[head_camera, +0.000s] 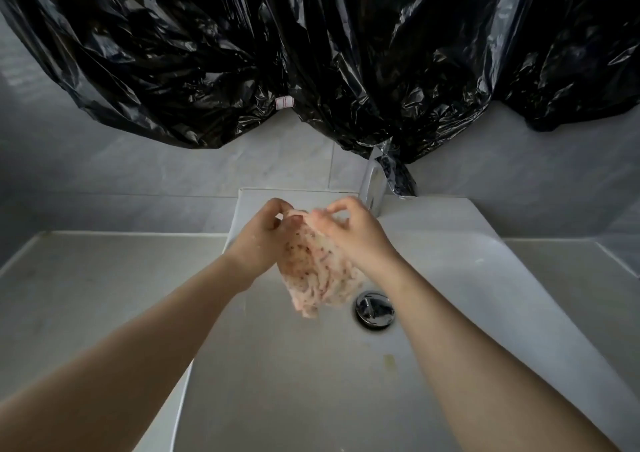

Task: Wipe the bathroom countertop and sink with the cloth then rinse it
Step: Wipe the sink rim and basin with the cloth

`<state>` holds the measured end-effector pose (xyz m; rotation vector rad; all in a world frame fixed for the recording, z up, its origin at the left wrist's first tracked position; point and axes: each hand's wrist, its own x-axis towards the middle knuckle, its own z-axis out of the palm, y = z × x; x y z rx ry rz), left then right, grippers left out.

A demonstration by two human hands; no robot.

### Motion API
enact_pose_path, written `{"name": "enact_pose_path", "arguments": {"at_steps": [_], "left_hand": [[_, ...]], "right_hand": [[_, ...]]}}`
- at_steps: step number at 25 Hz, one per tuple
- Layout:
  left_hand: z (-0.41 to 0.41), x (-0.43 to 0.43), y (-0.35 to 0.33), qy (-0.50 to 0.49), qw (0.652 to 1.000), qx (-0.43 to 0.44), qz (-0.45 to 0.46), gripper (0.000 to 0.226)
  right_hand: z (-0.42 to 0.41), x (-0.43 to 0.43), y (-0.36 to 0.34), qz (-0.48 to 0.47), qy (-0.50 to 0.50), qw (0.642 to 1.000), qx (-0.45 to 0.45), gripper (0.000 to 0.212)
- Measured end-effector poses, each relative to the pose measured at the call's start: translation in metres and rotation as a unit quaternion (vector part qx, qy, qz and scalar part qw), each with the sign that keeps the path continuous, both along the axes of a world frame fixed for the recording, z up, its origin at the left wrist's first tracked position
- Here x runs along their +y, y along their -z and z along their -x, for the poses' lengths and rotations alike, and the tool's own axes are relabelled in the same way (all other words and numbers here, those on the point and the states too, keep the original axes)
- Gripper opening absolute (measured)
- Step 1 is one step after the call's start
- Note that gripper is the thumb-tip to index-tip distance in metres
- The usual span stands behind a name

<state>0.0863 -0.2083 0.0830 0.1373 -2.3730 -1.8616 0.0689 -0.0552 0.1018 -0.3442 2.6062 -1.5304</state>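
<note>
The left hand point(266, 229) is clamped on the top edge of the cloth point(318, 271), as is the right hand point(356, 233). The cloth is held above the sink point(277, 382), just left of the tap point(372, 184). It is best spread under the spout and kneaded. It is seen pale, red-flecked, bunched and hanging limp.

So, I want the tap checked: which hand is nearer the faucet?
Right. The right hand pinches the cloth just in front of the faucet; the left hand holds the cloth's other edge, farther off to the faucet's left.
</note>
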Motion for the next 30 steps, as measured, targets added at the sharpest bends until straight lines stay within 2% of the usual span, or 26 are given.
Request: {"name": "enact_pose_path", "arguments": {"at_steps": [2, 3, 4, 6, 7, 8, 9, 10, 11, 12, 13, 14, 16, 17, 18, 19, 20, 21, 22, 23, 24, 26, 28, 30], "left_hand": [[0.003, -0.006, -0.008, 0.028, 0.999, 0.042, 0.014, 0.013], [0.004, -0.011, -0.012, 0.054, 0.995, 0.051, 0.067, 0.012], [0.004, -0.016, -0.014, 0.091, 0.980, 0.043, 0.171, 0.014], [0.006, -0.027, -0.011, 0.160, 0.897, -0.029, 0.411, 0.019], [0.008, -0.033, -0.006, 0.165, 0.876, -0.076, 0.447, 0.018], [0.007, -0.037, -0.004, 0.163, 0.890, -0.105, 0.413, 0.014], [0.008, -0.041, -0.003, 0.136, 0.943, -0.140, 0.270, 0.009], [0.007, -0.043, -0.004, 0.107, 0.975, -0.172, 0.090, 0.008], [0.008, -0.044, -0.005, 0.086, 0.974, -0.194, -0.076, 0.013], [0.011, -0.049, -0.006, 0.072, 0.960, -0.204, -0.175, 0.017], [0.017, -0.053, -0.006, 0.054, 0.953, -0.206, -0.214, 0.018], [0.022, -0.054, -0.010, 0.032, 0.954, -0.192, -0.230, 0.017], [0.037, -0.054, -0.022, -0.045, 0.962, -0.091, -0.253, 0.014], [0.044, -0.053, -0.026, -0.093, 0.966, -0.029, -0.238, 0.018], [0.050, -0.053, -0.027, -0.142, 0.974, 0.034, -0.174, 0.021], [0.055, -0.055, -0.026, -0.171, 0.981, 0.079, -0.034, 0.018], [0.057, -0.056, -0.021, -0.155, 0.973, 0.076, 0.153, 0.014], [0.060, -0.056, -0.011, -0.087, 0.939, 0.032, 0.330, 0.024], [0.063, -0.061, 0.003, -0.011, 0.894, -0.034, 0.446, 0.042], [0.065, -0.063, 0.016, 0.032, 0.868, -0.073, 0.491, 0.054], [0.065, -0.064, 0.027, 0.027, 0.868, -0.075, 0.490, 0.059], [0.066, -0.065, 0.042, -0.062, 0.912, -0.037, 0.404, 0.059], [0.065, -0.062, 0.054, -0.108, 0.944, -0.082, 0.302, 0.059], [0.063, -0.064, 0.064, -0.117, 0.946, -0.156, 0.257, 0.062]], "right_hand": [[0.008, 0.002, -0.002, -0.081, -0.051, 0.995, -0.036, 0.018], [0.012, 0.004, -0.002, -0.087, -0.047, 0.995, -0.031, 0.015], [0.016, 0.006, -0.003, -0.057, -0.039, 0.997, -0.023, 0.019], [0.022, 0.011, -0.007, 0.061, -0.007, 0.997, -0.036, 0.018], [0.023, 0.014, -0.009, 0.121, 0.004, 0.991, -0.063, 0.016], [0.024, 0.016, -0.009, 0.154, 0.016, 0.984, -0.091, 0.014], [0.024, 0.019, -0.008, 0.142, 0.022, 0.984, -0.104, 0.011], [0.024, 0.022, -0.006, 0.096, 0.022, 0.989, -0.110, 0.014], [0.024, 0.023, -0.003, 0.050, 0.013, 0.991, -0.123, 0.025], [0.025, 0.023, -0.002, 0.027, 0.003, 0.990, -0.139, 0.036], [0.027, 0.019, -0.003, 0.029, 0.004, 0.989, -0.145, 0.040], [0.031, 0.014, -0.003, 0.046, 0.010, 0.991, -0.123, 0.035], [0.044, 0.001, -0.005, 0.073, 0.081, 0.993, 0.033, 0.021], [0.050, -0.006, -0.006, 0.074, 0.121, 0.981, 0.130, 0.021], [0.056, -0.012, -0.006, 0.053, 0.145, 0.964, 0.215, 0.019], [0.062, -0.017, -0.003, -0.011, 0.138, 0.952, 0.272, 0.015], [0.066, -0.022, 0.003, -0.139, 0.106, 0.944, 0.279, 0.019], [0.069, -0.023, 0.013, -0.285, 0.061, 0.927, 0.237, 0.029], [0.070, -0.024, 0.024, -0.366, 0.040, 0.910, 0.192, 0.038], [0.070, -0.027, 0.032, -0.380, 0.042, 0.903, 0.194, 0.040], [0.069, -0.032, 0.038, -0.343, 0.049, 0.907, 0.240, 0.037], [0.071, -0.053, 0.044, -0.274, 0.055, 0.900, 0.336, 0.036], [0.081, -0.078, 0.047, -0.294, 0.016, 0.904, 0.308, 0.038], [0.099, -0.103, 0.055, -0.361, -0.033, 0.902, 0.233, 0.043]]}}
